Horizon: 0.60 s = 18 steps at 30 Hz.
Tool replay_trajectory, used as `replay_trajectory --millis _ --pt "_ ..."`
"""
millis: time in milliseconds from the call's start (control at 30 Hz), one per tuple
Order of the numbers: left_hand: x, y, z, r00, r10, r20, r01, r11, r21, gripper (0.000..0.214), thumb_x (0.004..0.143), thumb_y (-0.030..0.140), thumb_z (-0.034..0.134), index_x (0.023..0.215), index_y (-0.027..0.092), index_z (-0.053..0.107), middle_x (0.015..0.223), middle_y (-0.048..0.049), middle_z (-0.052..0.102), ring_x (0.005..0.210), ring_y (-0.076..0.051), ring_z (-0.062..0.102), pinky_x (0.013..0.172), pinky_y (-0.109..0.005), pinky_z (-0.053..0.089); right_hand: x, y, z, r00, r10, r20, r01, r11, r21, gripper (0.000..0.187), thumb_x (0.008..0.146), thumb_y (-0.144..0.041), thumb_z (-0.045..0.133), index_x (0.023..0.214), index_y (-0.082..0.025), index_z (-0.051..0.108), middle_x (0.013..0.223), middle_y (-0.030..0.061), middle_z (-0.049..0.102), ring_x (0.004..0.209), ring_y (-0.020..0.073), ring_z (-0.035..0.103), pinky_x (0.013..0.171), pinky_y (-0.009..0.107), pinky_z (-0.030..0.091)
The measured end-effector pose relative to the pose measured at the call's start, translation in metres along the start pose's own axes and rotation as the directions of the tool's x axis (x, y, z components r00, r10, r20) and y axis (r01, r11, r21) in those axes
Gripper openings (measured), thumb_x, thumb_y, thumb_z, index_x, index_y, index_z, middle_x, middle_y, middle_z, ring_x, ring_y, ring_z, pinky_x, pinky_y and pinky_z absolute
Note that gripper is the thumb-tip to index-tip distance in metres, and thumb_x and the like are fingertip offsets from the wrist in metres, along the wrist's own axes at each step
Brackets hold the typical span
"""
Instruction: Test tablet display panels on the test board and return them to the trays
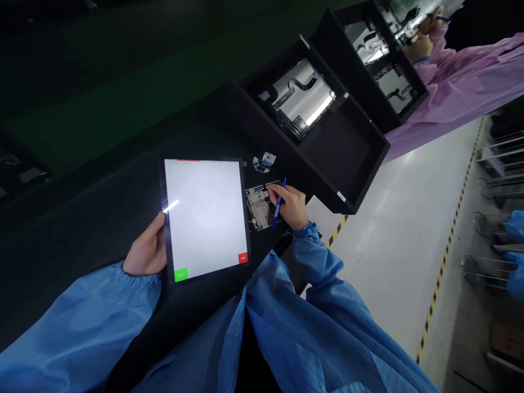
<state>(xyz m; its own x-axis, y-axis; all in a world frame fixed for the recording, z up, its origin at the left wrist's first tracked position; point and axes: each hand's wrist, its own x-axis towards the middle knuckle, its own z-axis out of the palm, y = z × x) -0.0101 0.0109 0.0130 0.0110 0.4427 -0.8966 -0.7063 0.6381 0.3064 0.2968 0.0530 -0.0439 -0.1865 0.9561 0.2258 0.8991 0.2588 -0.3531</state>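
Observation:
My left hand grips the left edge of a tablet-like screen, its thumb on the front bezel. The screen is lit white, with a green box at the bottom left and a red box at the bottom right. My right hand is closed around a blue marker pen, which lies slantwise across the fingers. Under the pen and fingertips is a flat circuit board, right beside the screen. Whether the fingertips touch the board I cannot tell.
Beyond the board stands a small shiny metal piece. A black tray at the upper right holds a silver panel with a dark ribbon cable. Behind it is another black tray, near a person in a pink sleeve.

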Motion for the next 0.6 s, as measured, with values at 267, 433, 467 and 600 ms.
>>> replay_trajectory --millis 267,433,467,600 --pt "0.0 0.001 -0.003 0.999 0.038 0.031 -0.04 0.997 0.064 0.046 0.105 0.026 0.027 0.142 0.016 0.053 0.092 -0.0024 0.076 0.102 -0.024 0.071 0.093 -0.034 0.058 -0.001 -0.013 -0.015 0.994 -0.021 0.104 0.017 0.999 0.039 0.03 0.101 -0.031 0.045 0.104 -0.019 0.073 0.084 0.005 0.069 0.078 0.0166 0.062 0.074 0.026 0.045" --pt "-0.002 0.003 -0.003 0.999 0.047 -0.01 -0.047 0.999 0.02 0.043 0.106 0.029 0.03 0.138 0.019 0.057 0.104 -0.0034 0.075 0.106 -0.024 0.069 0.096 -0.034 0.056 0.0 -0.046 -0.019 0.958 0.013 0.288 -0.083 0.97 0.23 0.012 0.084 -0.029 0.067 0.09 -0.02 0.064 0.075 -0.0029 0.065 0.072 0.0131 0.062 0.071 0.022 0.043" --pt "-0.002 0.003 -0.002 0.999 0.036 -0.016 -0.036 0.999 -0.001 0.043 0.106 0.03 0.031 0.137 0.02 0.058 0.105 -0.0026 0.075 0.107 -0.024 0.069 0.097 -0.034 0.056 0.002 -0.051 -0.019 0.944 0.033 0.33 -0.101 0.977 0.189 0.012 0.081 -0.027 0.069 0.088 -0.019 0.063 0.076 -0.003 0.065 0.072 0.0134 0.062 0.069 0.022 0.041" --pt "0.0 0.003 -0.003 0.998 0.049 -0.026 -0.05 0.999 -0.017 0.043 0.105 0.028 0.032 0.14 0.022 0.056 0.108 -0.002 0.075 0.11 -0.023 0.067 0.097 -0.033 0.056 0.017 -0.062 -0.021 0.905 0.085 0.416 -0.065 0.996 -0.062 0.017 0.075 -0.031 0.069 0.083 -0.019 0.061 0.078 0.0016 0.067 0.075 0.0195 0.065 0.062 0.026 0.034"
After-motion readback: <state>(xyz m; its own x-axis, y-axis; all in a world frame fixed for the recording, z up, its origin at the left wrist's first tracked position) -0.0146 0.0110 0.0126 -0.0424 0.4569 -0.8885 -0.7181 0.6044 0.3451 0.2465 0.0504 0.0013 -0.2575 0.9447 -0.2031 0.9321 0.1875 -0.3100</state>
